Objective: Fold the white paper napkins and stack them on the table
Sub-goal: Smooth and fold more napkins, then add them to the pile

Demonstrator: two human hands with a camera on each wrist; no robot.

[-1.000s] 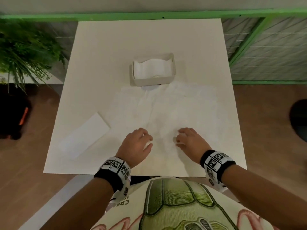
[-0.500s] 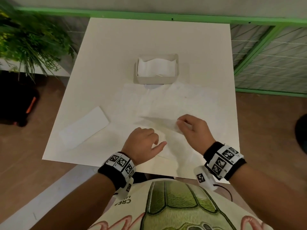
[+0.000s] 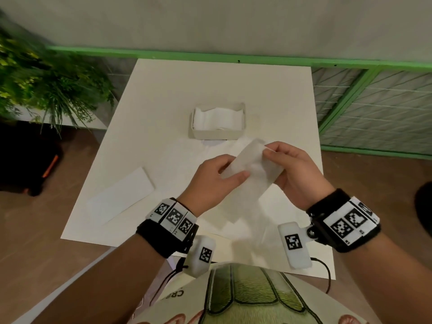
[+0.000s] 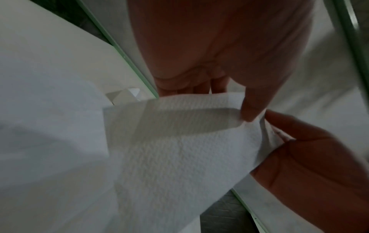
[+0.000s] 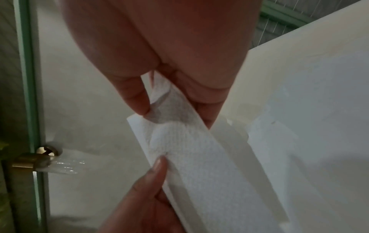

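Nearby, napkin box (image 3: 218,122) behind hands (image 3: 254,170).

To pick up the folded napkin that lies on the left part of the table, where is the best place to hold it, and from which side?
The folded napkin lies flat, a long narrow strip set diagonally on the table. Probably best: pinch one short end, the near-left one toward the table edge, coming from the left side. Both the left hand and right hand are now holding another napkin.
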